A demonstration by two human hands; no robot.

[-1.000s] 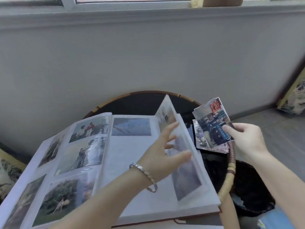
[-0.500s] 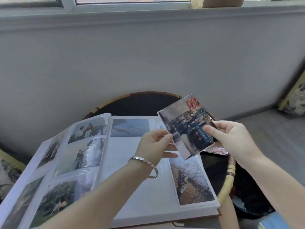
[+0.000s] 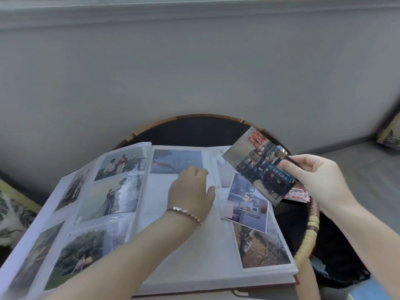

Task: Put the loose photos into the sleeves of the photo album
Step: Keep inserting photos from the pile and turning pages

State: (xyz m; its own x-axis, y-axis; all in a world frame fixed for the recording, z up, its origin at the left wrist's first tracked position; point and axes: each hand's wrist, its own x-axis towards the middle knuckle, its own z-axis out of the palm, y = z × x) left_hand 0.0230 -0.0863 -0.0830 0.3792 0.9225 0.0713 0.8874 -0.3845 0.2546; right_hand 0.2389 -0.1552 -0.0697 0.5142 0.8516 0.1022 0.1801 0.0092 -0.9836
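A pale wall [image 3: 194, 72] is filling the upper half of the view. Below it a round desk [image 3: 308, 241] with a woven rim is carrying everything else.

The photo album [image 3: 212, 256] is lying open across the desk, its near right corner overhanging the rim. The left-hand pages are arching upward with their sleeves filled. The right-hand page is lying flatter, with one picture sleeved at the top and another at the bottom right.

The left hand [image 3: 191, 191] is resting knuckles-up on the middle of the right-hand page, its fingers curled under. The fingertips are hidden, so I cannot tell whether they are pinching the sleeve film or only pressing on it. The right hand [image 3: 320, 180] is hovering over the album's right edge, thumb and fingers pinching the held photo [image 3: 262, 167] by its right end. That print is tilting in the air, clear of the page.

A loose photo [image 3: 246, 200] is lying askew on the right-hand page, apparently on top of the film and not inside a sleeve. A small stack of photos [image 3: 296, 194] is sitting on the desk just beside the album, under the right hand.

Several things could go wrong from here:
- **Creased print:** it is being gripped at one end only, so its free corner may catch on the sleeve mouth and crease if pushed in at this angle.
- **Blocked opening:** the loose photo is likely covering part of a sleeve opening, and sliding past it could shove it off the page.
- **Scattered stack:** the stack is lying near the rim, and a careless sweep of the right wrist could scatter it to the floor.
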